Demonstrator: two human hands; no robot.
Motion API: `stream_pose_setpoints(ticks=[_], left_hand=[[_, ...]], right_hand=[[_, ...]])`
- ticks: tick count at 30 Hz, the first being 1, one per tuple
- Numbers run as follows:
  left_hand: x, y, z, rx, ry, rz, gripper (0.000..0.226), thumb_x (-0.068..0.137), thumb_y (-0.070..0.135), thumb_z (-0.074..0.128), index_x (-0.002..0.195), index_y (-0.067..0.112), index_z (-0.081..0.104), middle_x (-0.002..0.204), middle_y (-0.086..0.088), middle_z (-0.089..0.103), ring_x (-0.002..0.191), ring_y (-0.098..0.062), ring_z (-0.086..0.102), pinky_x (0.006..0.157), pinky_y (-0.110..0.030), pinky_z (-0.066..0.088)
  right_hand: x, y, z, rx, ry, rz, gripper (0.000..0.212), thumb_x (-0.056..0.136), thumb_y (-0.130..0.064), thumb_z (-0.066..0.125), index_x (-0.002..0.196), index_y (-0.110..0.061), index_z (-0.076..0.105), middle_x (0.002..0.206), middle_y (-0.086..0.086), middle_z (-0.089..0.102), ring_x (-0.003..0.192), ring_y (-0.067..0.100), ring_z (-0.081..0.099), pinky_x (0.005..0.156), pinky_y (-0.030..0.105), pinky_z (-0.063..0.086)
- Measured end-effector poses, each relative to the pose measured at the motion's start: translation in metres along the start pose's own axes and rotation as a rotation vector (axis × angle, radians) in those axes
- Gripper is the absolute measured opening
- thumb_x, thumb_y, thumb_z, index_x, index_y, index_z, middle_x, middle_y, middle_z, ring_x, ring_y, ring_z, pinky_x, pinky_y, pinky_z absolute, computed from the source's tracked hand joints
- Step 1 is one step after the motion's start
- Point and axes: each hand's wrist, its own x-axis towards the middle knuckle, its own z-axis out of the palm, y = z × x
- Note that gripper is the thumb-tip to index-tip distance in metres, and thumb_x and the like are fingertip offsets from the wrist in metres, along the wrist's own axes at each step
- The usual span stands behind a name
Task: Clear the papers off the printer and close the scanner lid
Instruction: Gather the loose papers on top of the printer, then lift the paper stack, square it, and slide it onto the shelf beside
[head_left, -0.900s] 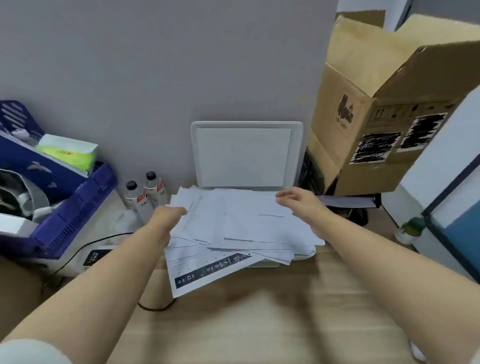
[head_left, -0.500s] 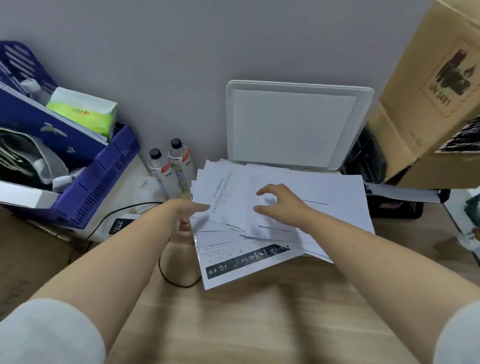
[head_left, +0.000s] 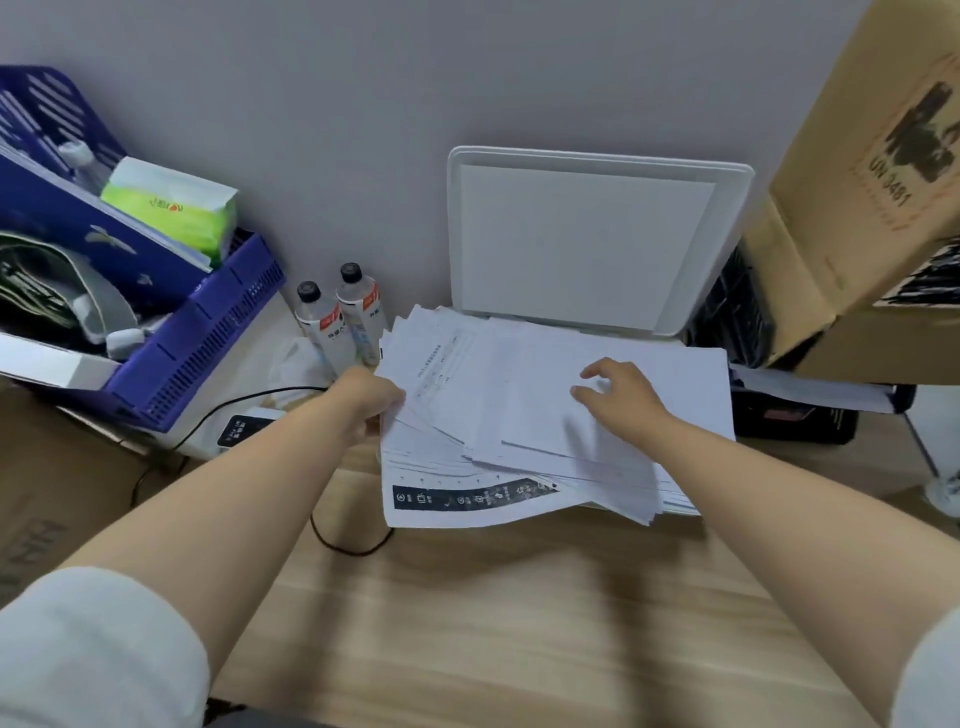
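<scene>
A loose, fanned stack of white papers covers the printer, whose body is almost fully hidden beneath. The white scanner lid stands open, upright against the grey wall. My left hand grips the stack's left edge, fingers tucked under the sheets. My right hand rests on top of the stack near its middle, fingers spread and pressing on the upper sheets. One sheet with a dark printed band hangs over the printer's front edge.
Two small bottles stand left of the printer. A blue plastic basket full of items sits at far left, a cardboard box at right. A black cable loops onto the wooden table in front.
The view has moved closer and shifted left. My left hand has closed on the stack's left edge, and my right hand has slid right across the top sheets.
</scene>
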Motion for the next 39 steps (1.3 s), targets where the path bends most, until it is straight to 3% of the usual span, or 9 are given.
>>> stream_pose_setpoints(ticks=[3, 8, 15, 19, 21, 25, 30, 34, 39], left_hand=[[0.011, -0.001, 0.006, -0.111, 0.013, -0.013, 0.025, 0.094, -0.006, 0.059, 0.118, -0.008, 0.057, 0.106, -0.024, 0.070, 0.091, -0.036, 0.070, 0.078, -0.040, 0.060], [0.017, 0.001, 0.014, -0.307, 0.030, -0.029, 0.016, 0.105, 0.025, 0.056, 0.097, 0.010, 0.055, 0.076, -0.005, 0.052, 0.056, -0.018, 0.042, 0.043, -0.019, 0.041], [0.023, -0.007, 0.007, -0.113, -0.022, -0.016, 0.036, 0.092, -0.017, 0.031, 0.082, 0.007, 0.055, 0.058, -0.007, 0.051, 0.044, -0.020, 0.042, 0.047, -0.022, 0.031], [0.024, -0.011, -0.002, -0.093, -0.085, -0.044, 0.030, 0.080, -0.020, 0.038, 0.087, 0.000, 0.059, 0.076, -0.015, 0.062, 0.056, -0.030, 0.057, 0.045, -0.027, 0.047], [0.024, -0.012, -0.002, -0.126, -0.125, -0.064, 0.013, 0.088, -0.003, 0.055, 0.098, 0.004, 0.059, 0.092, -0.017, 0.065, 0.070, -0.033, 0.062, 0.055, -0.034, 0.054], [0.026, -0.014, 0.007, -0.100, -0.216, 0.005, 0.028, 0.090, 0.029, 0.078, 0.115, 0.019, 0.069, 0.106, -0.009, 0.080, 0.101, -0.033, 0.075, 0.086, -0.044, 0.062], [0.027, -0.018, 0.022, -0.133, -0.335, 0.115, 0.041, 0.094, 0.013, 0.075, 0.133, 0.013, 0.062, 0.123, -0.012, 0.076, 0.108, -0.034, 0.074, 0.095, -0.051, 0.058], [0.030, -0.022, 0.023, -0.126, -0.279, 0.224, 0.041, 0.098, 0.000, 0.064, 0.136, 0.017, 0.058, 0.124, -0.011, 0.074, 0.108, -0.036, 0.073, 0.095, -0.054, 0.058], [0.022, -0.018, 0.012, -0.228, -0.350, 0.416, 0.025, 0.091, 0.007, 0.071, 0.108, 0.023, 0.077, 0.109, -0.009, 0.081, 0.093, -0.019, 0.079, 0.071, -0.028, 0.061]], right_hand=[[-0.003, 0.034, -0.020, -0.240, 0.115, 0.140, 0.053, 0.096, -0.044, 0.059, 0.143, -0.021, 0.049, 0.154, 0.012, 0.040, 0.145, 0.032, 0.034, 0.109, 0.047, 0.037], [-0.017, 0.068, -0.034, -0.417, 0.060, 0.371, 0.085, 0.093, -0.064, 0.049, 0.160, -0.019, 0.022, 0.170, 0.015, 0.013, 0.158, 0.033, 0.001, 0.118, 0.057, 0.026], [-0.027, 0.048, 0.004, -0.532, 0.008, 0.263, 0.091, 0.093, -0.070, 0.041, 0.164, -0.023, 0.010, 0.174, 0.015, -0.001, 0.159, 0.035, -0.011, 0.124, 0.062, 0.004], [-0.029, 0.031, 0.022, -0.480, 0.001, 0.112, 0.073, 0.092, -0.066, 0.042, 0.154, -0.028, 0.035, 0.168, 0.009, 0.021, 0.157, 0.032, 0.007, 0.118, 0.061, 0.020], [-0.027, 0.029, 0.021, -0.466, 0.075, 0.116, 0.068, 0.093, -0.064, 0.044, 0.150, -0.027, 0.039, 0.163, 0.010, 0.029, 0.153, 0.032, 0.015, 0.112, 0.055, 0.030], [-0.022, 0.031, 0.015, -0.409, 0.044, 0.257, 0.078, 0.093, -0.064, 0.047, 0.157, -0.024, 0.029, 0.170, 0.015, 0.016, 0.157, 0.035, 0.009, 0.117, 0.054, 0.024], [-0.021, 0.025, 0.017, -0.110, 0.006, 0.048, 0.067, 0.095, -0.043, 0.062, 0.154, -0.024, 0.038, 0.161, 0.006, 0.034, 0.146, 0.028, 0.036, 0.108, 0.040, 0.037], [-0.016, 0.027, 0.010, -0.001, 0.119, 0.120, 0.069, 0.094, -0.034, 0.066, 0.155, -0.019, 0.036, 0.158, 0.010, 0.036, 0.141, 0.031, 0.041, 0.110, 0.043, 0.040], [-0.013, 0.035, -0.011, 0.263, 0.249, 0.251, 0.096, 0.087, -0.041, 0.079, 0.160, -0.012, 0.023, 0.163, 0.015, 0.032, 0.145, 0.034, 0.040, 0.115, 0.045, 0.038]])
